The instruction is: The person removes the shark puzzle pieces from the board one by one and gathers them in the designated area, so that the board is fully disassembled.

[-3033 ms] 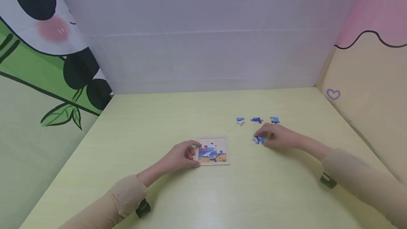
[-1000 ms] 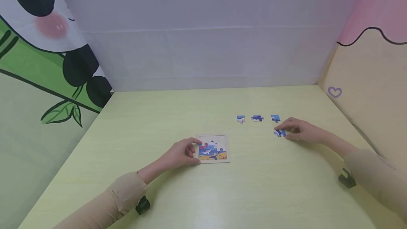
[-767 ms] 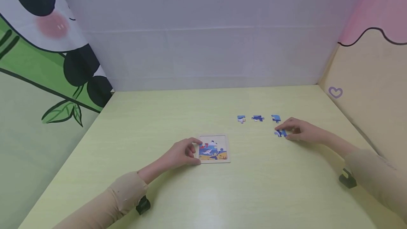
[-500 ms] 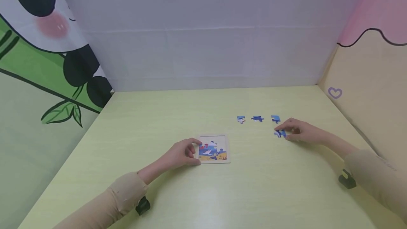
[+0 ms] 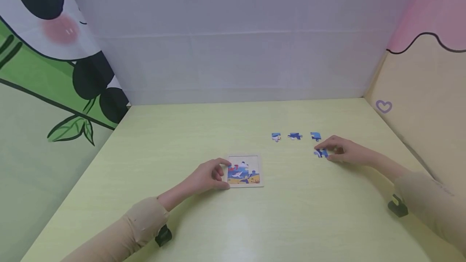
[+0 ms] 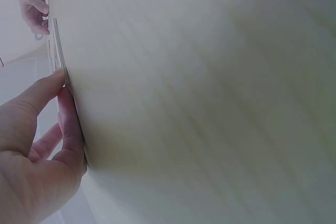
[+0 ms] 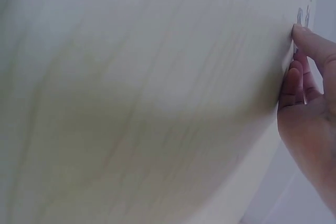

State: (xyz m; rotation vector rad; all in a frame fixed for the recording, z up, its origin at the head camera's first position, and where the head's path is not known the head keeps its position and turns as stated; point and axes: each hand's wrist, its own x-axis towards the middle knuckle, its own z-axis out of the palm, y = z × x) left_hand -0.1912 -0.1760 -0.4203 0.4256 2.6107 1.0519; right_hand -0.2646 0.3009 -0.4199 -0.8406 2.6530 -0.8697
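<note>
In the head view my left hand (image 5: 206, 176) grips the left edge of a square puzzle frame (image 5: 261, 173), thumb at the near corner and index finger higher up. Joined jigsaw pieces (image 5: 243, 175) with a sea picture fill the frame's lower and left parts; bare board shows at the upper right. My right hand (image 5: 344, 150) pinches a blue-and-white jigsaw piece (image 5: 320, 153) between thumb and index finger, at the table surface. The left wrist view shows the thumb on the frame's thin edge (image 6: 59, 43). In the right wrist view, the fingers mostly hide the held piece.
Three loose pieces lie in a row behind the right hand: a left piece (image 5: 276, 137), a middle piece (image 5: 295, 136) and a blue right piece (image 5: 315, 136). The pale table (image 5: 182, 132) meets a plain back wall (image 5: 236, 68); printed panels stand on both sides.
Since three seconds ago my right hand has moved right with the jigsaw piece, stopping just in front of the right loose piece. Over the last second both hands stay still.
</note>
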